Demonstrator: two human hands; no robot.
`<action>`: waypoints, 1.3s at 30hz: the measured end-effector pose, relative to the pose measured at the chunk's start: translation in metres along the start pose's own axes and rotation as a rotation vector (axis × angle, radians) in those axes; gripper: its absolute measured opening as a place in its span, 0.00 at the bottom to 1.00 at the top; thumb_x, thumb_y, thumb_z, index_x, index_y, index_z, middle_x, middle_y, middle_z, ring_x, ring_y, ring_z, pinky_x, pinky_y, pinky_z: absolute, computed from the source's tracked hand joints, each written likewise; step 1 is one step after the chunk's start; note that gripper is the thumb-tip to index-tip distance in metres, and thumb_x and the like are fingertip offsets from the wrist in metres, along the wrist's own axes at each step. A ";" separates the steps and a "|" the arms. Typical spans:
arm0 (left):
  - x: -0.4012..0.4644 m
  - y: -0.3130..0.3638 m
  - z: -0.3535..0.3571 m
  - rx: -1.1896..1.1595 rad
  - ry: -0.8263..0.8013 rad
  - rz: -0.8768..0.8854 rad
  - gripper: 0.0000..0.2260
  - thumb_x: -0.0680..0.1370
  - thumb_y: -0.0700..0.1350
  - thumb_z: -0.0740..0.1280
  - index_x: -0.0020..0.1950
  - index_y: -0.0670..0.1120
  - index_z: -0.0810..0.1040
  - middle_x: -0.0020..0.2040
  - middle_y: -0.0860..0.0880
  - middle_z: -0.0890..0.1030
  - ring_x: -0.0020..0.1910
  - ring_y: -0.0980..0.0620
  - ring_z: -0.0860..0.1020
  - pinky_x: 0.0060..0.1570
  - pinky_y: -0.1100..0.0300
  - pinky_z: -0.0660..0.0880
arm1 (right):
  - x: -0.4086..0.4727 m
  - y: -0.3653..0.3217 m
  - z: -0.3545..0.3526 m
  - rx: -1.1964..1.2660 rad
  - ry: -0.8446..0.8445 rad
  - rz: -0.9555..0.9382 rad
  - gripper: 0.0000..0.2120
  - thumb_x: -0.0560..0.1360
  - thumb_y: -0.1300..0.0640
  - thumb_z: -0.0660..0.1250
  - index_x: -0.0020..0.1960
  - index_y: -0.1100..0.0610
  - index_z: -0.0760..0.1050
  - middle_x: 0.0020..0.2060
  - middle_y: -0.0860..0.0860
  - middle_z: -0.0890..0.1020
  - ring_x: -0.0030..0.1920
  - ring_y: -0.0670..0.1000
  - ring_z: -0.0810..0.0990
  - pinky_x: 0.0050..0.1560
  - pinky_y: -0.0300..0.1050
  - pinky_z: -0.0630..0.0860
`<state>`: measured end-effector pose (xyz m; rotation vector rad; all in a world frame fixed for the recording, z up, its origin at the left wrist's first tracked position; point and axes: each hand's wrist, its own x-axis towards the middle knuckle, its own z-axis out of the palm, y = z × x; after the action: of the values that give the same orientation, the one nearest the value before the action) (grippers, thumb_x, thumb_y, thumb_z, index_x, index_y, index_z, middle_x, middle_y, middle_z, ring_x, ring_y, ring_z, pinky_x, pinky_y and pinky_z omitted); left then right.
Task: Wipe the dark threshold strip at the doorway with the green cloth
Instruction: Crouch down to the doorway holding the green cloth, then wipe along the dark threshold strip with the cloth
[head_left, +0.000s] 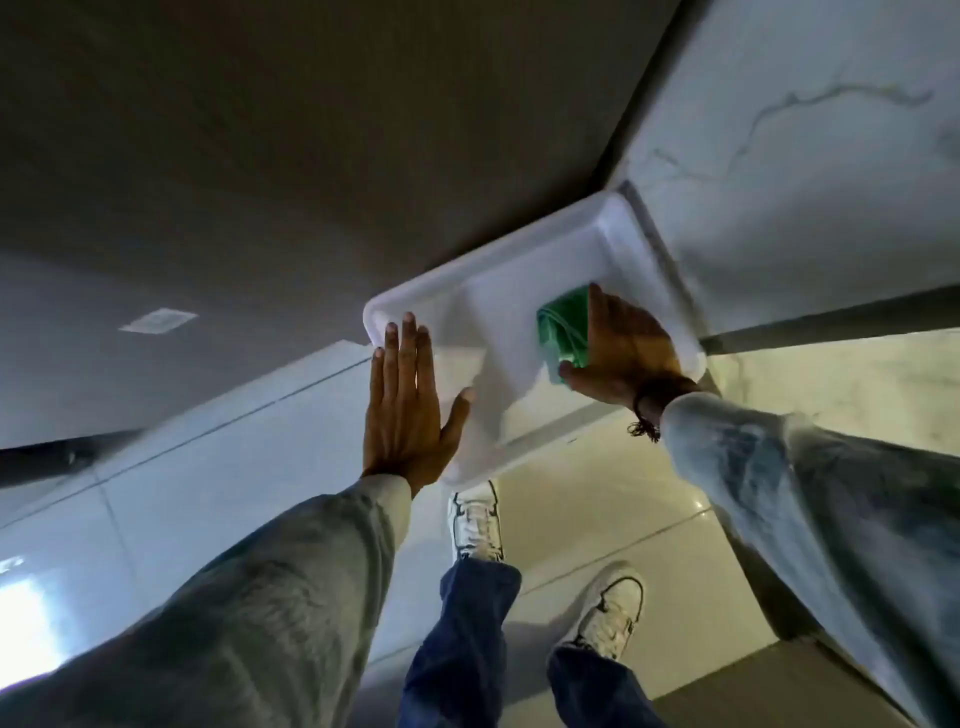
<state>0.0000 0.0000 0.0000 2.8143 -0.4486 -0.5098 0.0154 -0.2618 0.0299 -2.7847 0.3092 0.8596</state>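
Right hand (621, 348) is pressing the green cloth (563, 335) into a white sink (415, 299), left hand (408, 400) flat and empty on its rim, so I'd grip the cloth properly, then crouch to the dark strip (831, 319) on the floor nearby.

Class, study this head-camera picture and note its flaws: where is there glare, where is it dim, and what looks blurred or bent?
Head view: strong glare on the glossy floor tile at lower left; the brown surface above is dim; the white tray and green cloth look soft and slightly blurred; wide-angle distortion bends the dark strip and stretches both sleeves toward the corners.
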 end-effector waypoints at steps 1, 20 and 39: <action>0.004 -0.007 0.017 0.006 0.006 0.002 0.39 0.84 0.61 0.56 0.86 0.40 0.45 0.87 0.40 0.45 0.86 0.39 0.44 0.85 0.41 0.47 | 0.015 -0.003 0.016 0.004 -0.002 0.009 0.51 0.73 0.42 0.69 0.82 0.62 0.45 0.80 0.62 0.60 0.78 0.63 0.62 0.78 0.57 0.60; 0.001 -0.006 0.049 0.135 -0.092 0.014 0.36 0.85 0.59 0.53 0.85 0.37 0.50 0.87 0.37 0.48 0.86 0.36 0.48 0.84 0.42 0.51 | 0.048 0.021 0.026 0.467 0.130 0.218 0.26 0.69 0.57 0.71 0.67 0.54 0.75 0.58 0.59 0.84 0.58 0.64 0.82 0.57 0.51 0.78; -0.117 0.251 0.027 0.143 -0.195 0.380 0.36 0.85 0.62 0.48 0.86 0.42 0.45 0.86 0.41 0.42 0.86 0.42 0.42 0.85 0.44 0.49 | -0.257 0.216 0.057 1.715 0.272 0.881 0.13 0.67 0.69 0.69 0.52 0.71 0.80 0.41 0.59 0.80 0.45 0.59 0.78 0.47 0.55 0.78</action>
<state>-0.1784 -0.1967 0.0835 2.7181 -1.0710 -0.6909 -0.2788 -0.4178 0.1013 -1.0302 1.4609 0.0407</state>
